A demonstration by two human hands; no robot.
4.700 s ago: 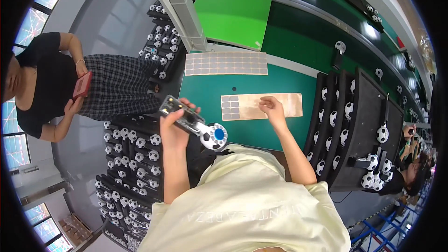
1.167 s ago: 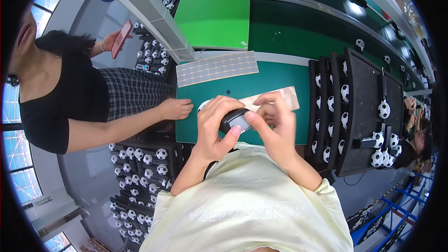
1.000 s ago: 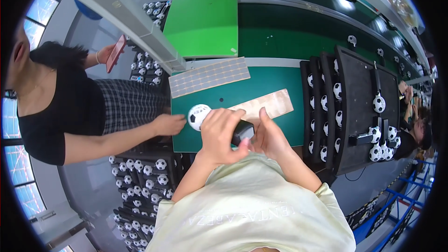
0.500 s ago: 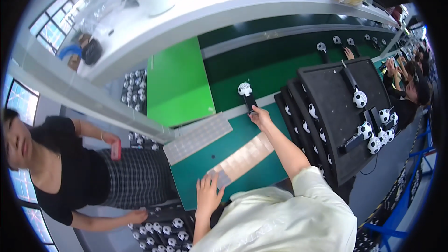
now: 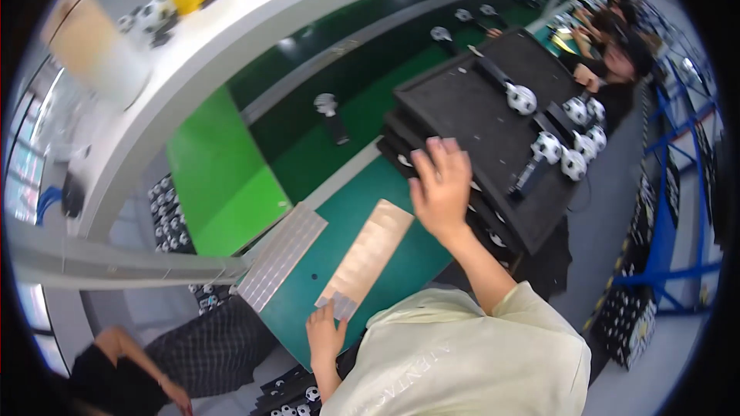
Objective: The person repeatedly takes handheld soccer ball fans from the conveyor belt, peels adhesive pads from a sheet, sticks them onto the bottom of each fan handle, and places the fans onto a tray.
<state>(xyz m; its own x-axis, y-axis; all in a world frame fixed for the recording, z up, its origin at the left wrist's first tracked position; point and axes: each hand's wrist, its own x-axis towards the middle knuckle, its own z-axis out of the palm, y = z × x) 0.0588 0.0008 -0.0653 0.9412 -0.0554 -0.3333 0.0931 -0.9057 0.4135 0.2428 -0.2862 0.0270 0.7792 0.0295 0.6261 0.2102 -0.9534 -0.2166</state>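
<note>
My left hand (image 5: 325, 335) lies at the near end of a long pale sheet of labels (image 5: 370, 250), its fingers on or beside the sheet's grey end and its thumb apart. My right hand (image 5: 443, 192) is raised over the right part of the green table (image 5: 339, 212), fingers spread, holding nothing. It is beside a stack of black trays (image 5: 439, 81). Beyond the table edge, a football-headed device with a black handle (image 5: 331, 117) lies on the dark green belt (image 5: 293, 139). A second label sheet (image 5: 284, 254), with a grid, lies left of the first.
Several football-headed devices (image 5: 546, 146) lie on the top tray. A bright green board (image 5: 223, 173) stands at left, beneath a white shelf (image 5: 185, 54). A person in a checked skirt (image 5: 208, 347) is at lower left; another person (image 5: 617, 69) is beyond the trays.
My right hand has let go of the football-headed device, which now lies on the belt, and has drawn back toward the trays, opening. The view has turned. My left hand stays by the label sheet.
</note>
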